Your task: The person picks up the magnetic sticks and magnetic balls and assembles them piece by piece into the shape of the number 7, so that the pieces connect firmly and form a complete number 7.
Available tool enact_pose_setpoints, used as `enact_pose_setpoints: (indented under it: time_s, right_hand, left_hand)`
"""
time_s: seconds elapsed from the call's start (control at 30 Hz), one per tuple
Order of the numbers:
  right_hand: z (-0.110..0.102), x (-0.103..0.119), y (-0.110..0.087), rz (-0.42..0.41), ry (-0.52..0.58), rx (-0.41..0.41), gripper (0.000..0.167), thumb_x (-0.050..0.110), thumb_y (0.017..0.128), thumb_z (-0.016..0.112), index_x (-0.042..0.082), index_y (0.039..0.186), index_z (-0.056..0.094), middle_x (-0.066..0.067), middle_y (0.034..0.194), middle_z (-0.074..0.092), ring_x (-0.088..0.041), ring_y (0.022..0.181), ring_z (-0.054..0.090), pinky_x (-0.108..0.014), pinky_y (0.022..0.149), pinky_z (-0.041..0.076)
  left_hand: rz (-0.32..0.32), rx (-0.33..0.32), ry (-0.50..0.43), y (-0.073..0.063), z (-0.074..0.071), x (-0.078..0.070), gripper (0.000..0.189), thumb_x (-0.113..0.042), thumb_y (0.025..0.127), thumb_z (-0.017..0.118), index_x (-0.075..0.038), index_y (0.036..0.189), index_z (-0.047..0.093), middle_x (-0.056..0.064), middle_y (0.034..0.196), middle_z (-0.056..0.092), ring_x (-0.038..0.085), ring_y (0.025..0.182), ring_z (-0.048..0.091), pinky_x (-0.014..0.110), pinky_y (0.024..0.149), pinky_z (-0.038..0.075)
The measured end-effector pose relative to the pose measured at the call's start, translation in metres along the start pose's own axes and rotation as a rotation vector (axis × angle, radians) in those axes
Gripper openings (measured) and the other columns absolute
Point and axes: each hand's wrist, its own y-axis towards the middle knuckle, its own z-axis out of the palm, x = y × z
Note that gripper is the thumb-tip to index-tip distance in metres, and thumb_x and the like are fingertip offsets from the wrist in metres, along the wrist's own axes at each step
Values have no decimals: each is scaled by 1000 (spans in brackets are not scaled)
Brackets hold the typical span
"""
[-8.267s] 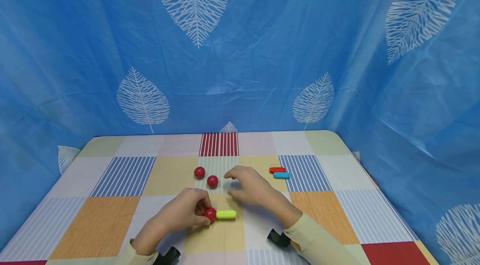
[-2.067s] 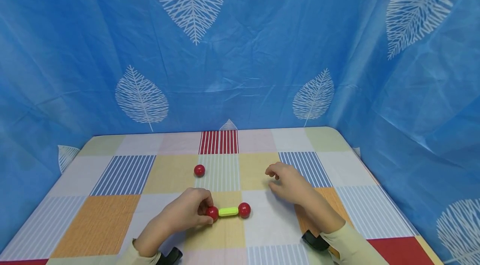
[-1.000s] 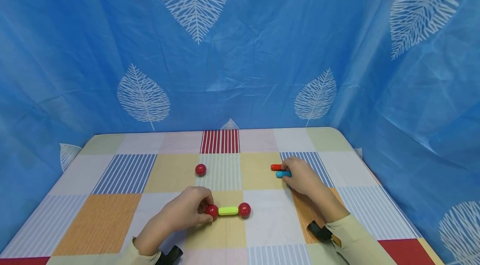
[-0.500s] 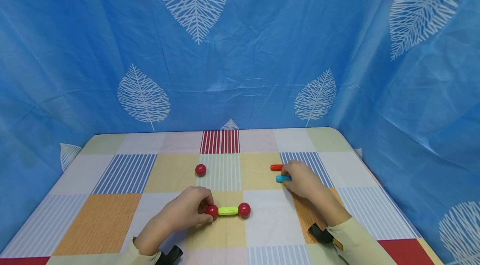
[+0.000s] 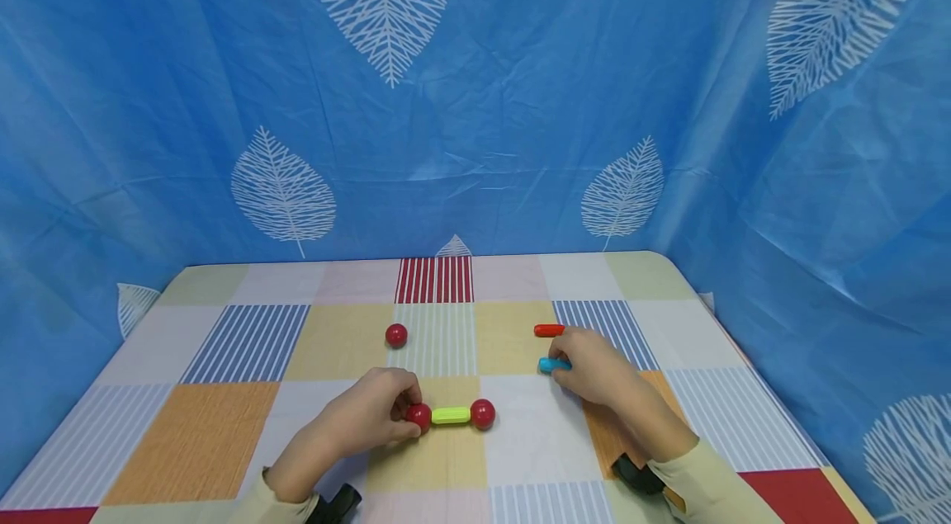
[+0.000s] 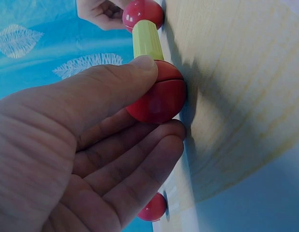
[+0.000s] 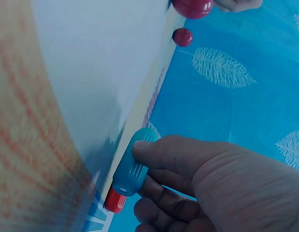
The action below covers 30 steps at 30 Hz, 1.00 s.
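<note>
My left hand (image 5: 370,415) pinches a red ball (image 6: 161,101) between thumb and fingers. This ball sits on the left end of a short yellow-green ribbed rod (image 5: 450,416), and a second red ball (image 5: 482,414) caps its right end, like a small dumbbell. My right hand (image 5: 600,371) pinches a short blue rod (image 7: 134,166) with grooves along its side and a hole in its end. Just beyond that hand lies a similar red-orange rod (image 5: 548,330), partly hidden behind the blue one in the right wrist view.
A loose red ball (image 5: 396,335) rests on the table farther back, left of the middle. The patchwork-patterned tablecloth (image 5: 520,441) covers the table. A blue curtain (image 5: 513,95) with white leaf prints hangs behind and at the sides.
A red ball left the back and now caps the rod's right end. My right hand went to the two coloured rods and drew the blue one nearer, away from the red-orange one.
</note>
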Motion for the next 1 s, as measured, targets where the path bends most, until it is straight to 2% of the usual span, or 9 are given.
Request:
enact_pose_setpoints:
  time_s: [0.33,0.73,1.0]
  right_hand:
    - [1,8,-15,-120,18,5,10,11,80,78,11,85,70,6,78,57,-10,72,51,-29,66,48]
    - [-2,20,-26,-146,12,74,11,16,81,77,12,89,71,8,82,56,-7,72,50,-28,67,47]
    - [-1,28,-34,-170,63,116,10,16,82,76,11,90,72,9,83,60,-7,74,54,-27,68,49]
  left_hand:
    - [-8,1,13,1,-1,-2,25,-16,74,86,-14,86,64,-9,76,56,11,68,53,22,61,48]
    - [0,-2,10,1,-1,-3,25,-15,74,86,-14,86,65,-9,76,56,11,68,53,22,61,48]
    - [-3,2,-5,-1,1,-3,25,-15,74,86,-14,86,65,-9,76,56,11,68,53,22,61,48]
